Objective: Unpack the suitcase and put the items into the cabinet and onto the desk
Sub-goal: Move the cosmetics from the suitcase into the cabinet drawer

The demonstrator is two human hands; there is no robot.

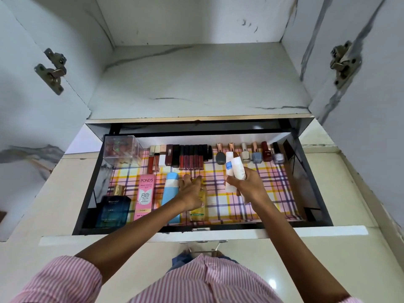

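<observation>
While the left hand [192, 192] lies with its fingers stretched out on top of a yellow bottle [197, 212] in the open drawer [306, 182], the right hand [247, 186] is wrapped around two white tubes [235, 169], holding them up over the plaid liner [273, 193].

Quick count of what's in there. The front row has four things: one dark blue perfume bottle [113, 206], one pink Pond's BB cream box [144, 197], one light blue tube [170, 193] and that yellow bottle, all side by side. Along the back there's one clear box [120, 149] in the left corner, then a tight row of lipsticks and glosses [188, 158] that's too packed to count for sure. After that come six nail polish bottles [256, 154]. The second one is mostly hidden behind the white tubes, and the left hand covers the yellow bottle's top half.

Above the drawer sits a marble-look shelf [196, 79] between two open doors, each with metal hinges [52, 71].
</observation>
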